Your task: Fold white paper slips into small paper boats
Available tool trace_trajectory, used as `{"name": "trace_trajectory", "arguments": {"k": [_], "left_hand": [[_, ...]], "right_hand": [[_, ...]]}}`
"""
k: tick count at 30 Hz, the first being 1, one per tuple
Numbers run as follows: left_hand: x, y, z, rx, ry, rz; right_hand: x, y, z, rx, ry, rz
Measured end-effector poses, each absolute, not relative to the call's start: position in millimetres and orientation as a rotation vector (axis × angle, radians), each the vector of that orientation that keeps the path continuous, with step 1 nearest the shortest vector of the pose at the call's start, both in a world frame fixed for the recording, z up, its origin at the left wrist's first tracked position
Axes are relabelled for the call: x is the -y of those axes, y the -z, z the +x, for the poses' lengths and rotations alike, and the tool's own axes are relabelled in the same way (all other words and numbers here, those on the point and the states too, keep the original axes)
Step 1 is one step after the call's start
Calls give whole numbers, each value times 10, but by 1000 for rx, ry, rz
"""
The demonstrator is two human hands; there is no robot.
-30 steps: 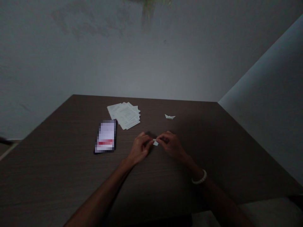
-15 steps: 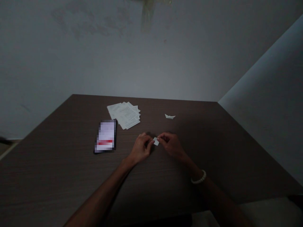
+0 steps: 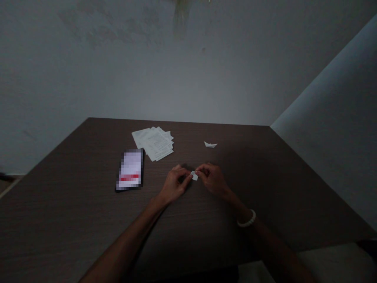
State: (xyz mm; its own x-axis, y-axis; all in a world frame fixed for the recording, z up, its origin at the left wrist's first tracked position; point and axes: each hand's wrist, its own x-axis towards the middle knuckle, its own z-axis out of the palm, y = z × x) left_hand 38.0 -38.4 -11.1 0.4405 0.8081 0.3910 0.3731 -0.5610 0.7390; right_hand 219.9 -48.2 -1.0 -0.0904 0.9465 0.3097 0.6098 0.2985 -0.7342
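Observation:
A small folded white paper piece [image 3: 194,175] sits between my two hands over the dark wooden table [image 3: 73,220]. My left hand [image 3: 174,184] pinches its left side, fingers curled. My right hand [image 3: 212,179] pinches its right side with thumb and forefinger; a white bracelet [image 3: 246,221] is on that wrist. A tiny finished paper boat [image 3: 211,144] rests on the table beyond my right hand.
A fanned stack of printed white paper slips [image 3: 154,142] lies at the back left. A phone with a lit screen [image 3: 130,169] lies left of my hands. Grey walls stand behind and to the right of the table.
The paper piece has turned slightly between my fingers and my hands have closed in on it a little; otherwise only the view has shifted.

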Motion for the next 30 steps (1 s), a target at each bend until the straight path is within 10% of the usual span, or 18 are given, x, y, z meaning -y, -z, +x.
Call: {"name": "trace_trajectory", "arguments": {"k": [30], "left_hand": [[410,132,377,-981,-908,2458]], "right_hand": [[306,152,2508,2106,-607,-1453]]}}
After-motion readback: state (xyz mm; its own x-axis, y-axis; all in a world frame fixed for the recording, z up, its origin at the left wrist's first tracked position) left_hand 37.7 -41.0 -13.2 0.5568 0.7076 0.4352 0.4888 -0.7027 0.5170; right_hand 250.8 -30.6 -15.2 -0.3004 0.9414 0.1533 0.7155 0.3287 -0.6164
